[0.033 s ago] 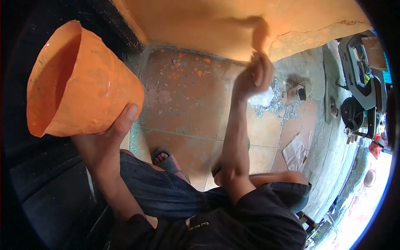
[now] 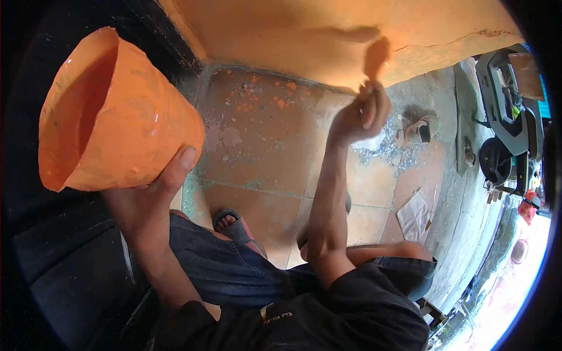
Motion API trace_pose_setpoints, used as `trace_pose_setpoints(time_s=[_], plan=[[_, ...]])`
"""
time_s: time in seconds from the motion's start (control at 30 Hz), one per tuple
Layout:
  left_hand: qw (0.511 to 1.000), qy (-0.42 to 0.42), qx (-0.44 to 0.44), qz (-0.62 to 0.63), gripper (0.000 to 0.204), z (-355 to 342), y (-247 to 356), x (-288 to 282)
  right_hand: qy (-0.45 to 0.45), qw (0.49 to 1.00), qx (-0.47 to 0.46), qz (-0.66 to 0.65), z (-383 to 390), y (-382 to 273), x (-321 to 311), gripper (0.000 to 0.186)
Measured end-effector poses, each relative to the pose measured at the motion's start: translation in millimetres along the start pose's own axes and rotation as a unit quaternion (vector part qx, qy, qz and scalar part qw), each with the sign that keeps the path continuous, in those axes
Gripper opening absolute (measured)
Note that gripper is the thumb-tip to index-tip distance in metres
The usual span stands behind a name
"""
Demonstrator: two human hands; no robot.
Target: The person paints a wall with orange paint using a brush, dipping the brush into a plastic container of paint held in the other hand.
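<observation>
Orange paint-coated bucket (image 2: 117, 111) sits upper left of view, gripped from below by the left hand (image 2: 149, 199), thumb pressed up against its side near the base, fingers wrapped under; mouth tilted toward the person and leftward, likely so the paint inside stays reachable for dipping. Bucket is conical, wider at the rim, fully smeared in wet glossy orange with drips and lumps; inside looks coated too, paint level not visible. Right hand (image 2: 360, 117) is raised with the arm stretched out, fingers closed around the handle of a paintbrush (image 2: 376, 58), brush head orange and blurred, pressed at or just off the orange wall (image 2: 328, 29); contact cannot be told for sure. Hands are well apart, each clamped on its own thing. Wall is orange with a crack line running toward its right end. Below it, the tiled floor (image 2: 263, 140) has orange splatter near the wall's foot. The person crouches or sits, in blue denim shorts (image 2: 234, 272) and a dark shirt, one sandalled foot (image 2: 231, 225) on the tiles. A flat paper sheet (image 2: 414, 213) lies toward the floor's right edge; dark machinery (image 2: 506, 105) is at far right.
</observation>
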State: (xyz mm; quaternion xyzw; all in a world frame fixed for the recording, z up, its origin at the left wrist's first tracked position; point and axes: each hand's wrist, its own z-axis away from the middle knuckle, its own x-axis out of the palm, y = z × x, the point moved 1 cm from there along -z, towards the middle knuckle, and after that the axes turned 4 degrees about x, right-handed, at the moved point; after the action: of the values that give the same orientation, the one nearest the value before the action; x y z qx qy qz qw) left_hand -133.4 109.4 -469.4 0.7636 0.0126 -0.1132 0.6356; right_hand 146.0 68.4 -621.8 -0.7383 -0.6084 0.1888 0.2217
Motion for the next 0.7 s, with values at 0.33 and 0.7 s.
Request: trace_pose_setpoints(time_s=[0.33,0.7], plan=[[0.995,-0.079,-0.060,-0.014,0.076,3.2,-5.6,10.3,-0.133,0.980,0.091,-0.114,38.2,-56.6,62.6,0.014],[0.984,-0.137,-0.113,0.006,0.076,12.2,3.1,15.0,0.042,0.993,0.104,-0.039,-16.0,51.8,-18.2,0.014]])
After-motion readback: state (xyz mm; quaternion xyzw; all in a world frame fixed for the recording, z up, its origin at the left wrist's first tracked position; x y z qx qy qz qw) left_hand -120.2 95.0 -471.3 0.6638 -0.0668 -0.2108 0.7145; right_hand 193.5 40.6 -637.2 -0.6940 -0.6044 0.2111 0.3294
